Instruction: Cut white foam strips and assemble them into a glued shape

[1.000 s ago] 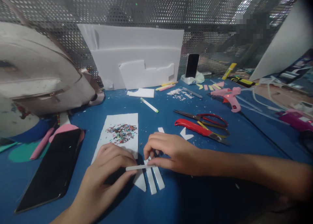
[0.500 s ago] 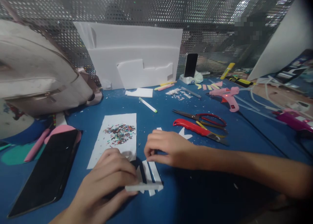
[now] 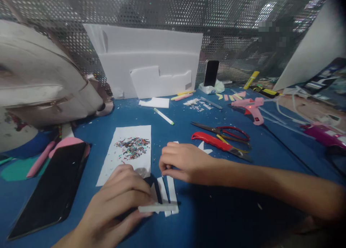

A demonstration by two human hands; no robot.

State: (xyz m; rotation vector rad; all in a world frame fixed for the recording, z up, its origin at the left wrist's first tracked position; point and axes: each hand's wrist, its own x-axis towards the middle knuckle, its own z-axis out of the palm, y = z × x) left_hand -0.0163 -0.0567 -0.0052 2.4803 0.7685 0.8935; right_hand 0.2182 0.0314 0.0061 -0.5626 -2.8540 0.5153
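My left hand (image 3: pixel 120 201) is closed, thumb and fingers pinching the end of a narrow white strip (image 3: pixel 156 207) that lies crosswise at the lower middle. Beneath this strip, several flat white strips (image 3: pixel 172 190) run away from me, side by side. My right hand (image 3: pixel 186 163) is curled over their far ends, its thumb and fingertips close together; what is between them is hidden. White star-like cut pieces (image 3: pixel 204 148) show just behind the right hand. Beyond my left hand lies a white sheet (image 3: pixel 108 168) with a heap of multicoloured shiny flakes (image 3: pixel 132 147).
Red-handled scissors (image 3: pixel 232 131) and a red cutter (image 3: pixel 211 140) lie right of centre. A pink glue gun (image 3: pixel 251 107) rests farther right. At left are a dark phone (image 3: pixel 51 194) and a pale bag (image 3: pixel 48 85). White boards (image 3: pixel 151 42) stand at the back.
The rightmost of the flat strips has turned slightly, its near end moving left. My right hand has shifted very little; the left hand holds its place.
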